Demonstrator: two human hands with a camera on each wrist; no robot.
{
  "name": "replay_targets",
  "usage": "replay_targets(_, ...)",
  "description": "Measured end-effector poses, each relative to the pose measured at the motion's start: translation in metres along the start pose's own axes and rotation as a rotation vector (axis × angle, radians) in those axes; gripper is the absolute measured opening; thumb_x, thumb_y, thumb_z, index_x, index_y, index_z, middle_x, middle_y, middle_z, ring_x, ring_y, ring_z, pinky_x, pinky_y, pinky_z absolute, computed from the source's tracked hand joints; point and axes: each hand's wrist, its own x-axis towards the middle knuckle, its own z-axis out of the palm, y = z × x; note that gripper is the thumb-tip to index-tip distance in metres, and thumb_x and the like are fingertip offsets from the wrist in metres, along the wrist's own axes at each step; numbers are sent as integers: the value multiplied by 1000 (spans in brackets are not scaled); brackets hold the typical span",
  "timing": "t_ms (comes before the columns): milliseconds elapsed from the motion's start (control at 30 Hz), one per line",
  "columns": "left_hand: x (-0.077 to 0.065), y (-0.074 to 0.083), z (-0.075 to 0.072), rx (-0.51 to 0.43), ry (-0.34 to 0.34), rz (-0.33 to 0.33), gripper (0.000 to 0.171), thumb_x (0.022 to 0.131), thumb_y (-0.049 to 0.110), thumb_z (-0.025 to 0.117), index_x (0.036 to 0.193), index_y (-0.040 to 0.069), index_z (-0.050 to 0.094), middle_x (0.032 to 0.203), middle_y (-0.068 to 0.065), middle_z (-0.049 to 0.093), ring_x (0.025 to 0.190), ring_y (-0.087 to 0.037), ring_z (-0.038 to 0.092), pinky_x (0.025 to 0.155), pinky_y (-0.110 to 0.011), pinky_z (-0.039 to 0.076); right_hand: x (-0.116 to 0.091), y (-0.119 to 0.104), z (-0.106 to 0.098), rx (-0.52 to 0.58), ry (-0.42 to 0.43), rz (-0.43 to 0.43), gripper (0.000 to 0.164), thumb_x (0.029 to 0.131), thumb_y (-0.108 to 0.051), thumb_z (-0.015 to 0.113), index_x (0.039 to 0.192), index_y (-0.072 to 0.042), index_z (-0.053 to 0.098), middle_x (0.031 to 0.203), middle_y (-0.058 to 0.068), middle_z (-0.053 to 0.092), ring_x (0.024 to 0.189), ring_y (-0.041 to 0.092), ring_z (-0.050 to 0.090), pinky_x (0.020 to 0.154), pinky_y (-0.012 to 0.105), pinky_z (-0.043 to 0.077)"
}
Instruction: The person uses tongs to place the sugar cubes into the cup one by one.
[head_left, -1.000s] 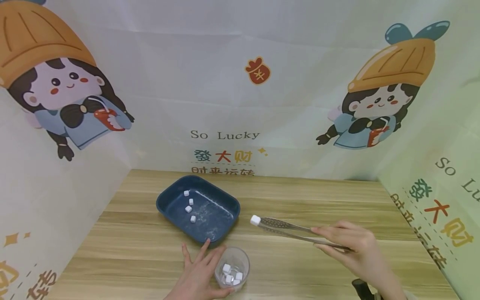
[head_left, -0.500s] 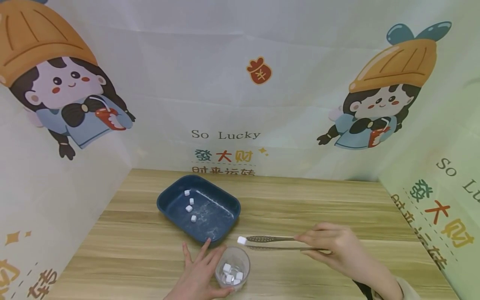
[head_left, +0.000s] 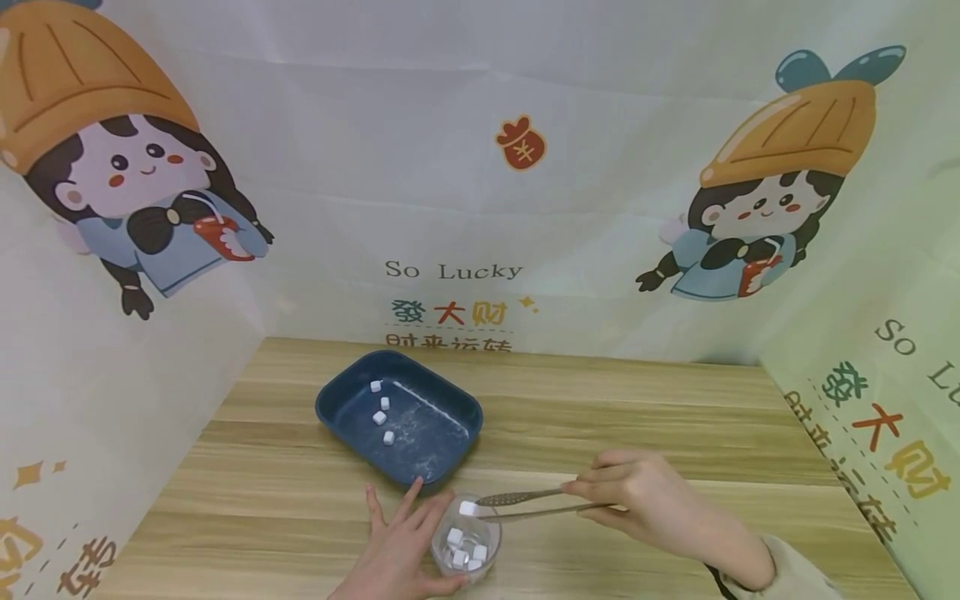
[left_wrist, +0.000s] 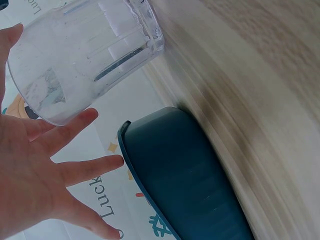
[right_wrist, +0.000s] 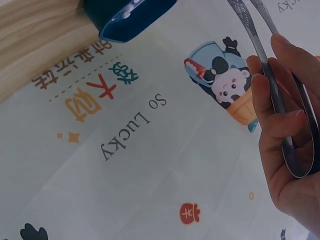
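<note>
In the head view, my left hand (head_left: 396,546) holds a clear cup (head_left: 487,567) between thumb and index finger, its other fingers spread. One of them reaches the near rim of the dark blue tray (head_left: 450,462). Several white cubes (head_left: 455,537) lie inside the cup. My right hand (head_left: 637,500) grips metal tongs (head_left: 521,497), whose tips overlap the cup's rim with a white cube (head_left: 468,507) at their ends. The right wrist view shows fingers and thumb on the arms of the tongs, near their bend. The left wrist view shows the cup's side between thumb and fingers.
Several white cubes (head_left: 380,418) lie in the left part of the tray, behind the cup. The wood-grain table (head_left: 637,408) is bounded by printed cloth (head_left: 600,250) at the back and both sides.
My right hand has moved left and toward me, bringing the cube in the tongs from beside the tray to over the cup's far rim. My left hand stays on the cup.
</note>
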Motion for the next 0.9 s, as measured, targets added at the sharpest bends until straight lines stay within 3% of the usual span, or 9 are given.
replay_targets(900,0,-1,0,-8,5,11,89,62,64,65,129,11,42,126,-3,53,127,-40,35,86,-80,5,0,2,5,12,-16,37,31,63,-13,76,92,-11,71,78,-6,68,64,-1,48,54,2,37)
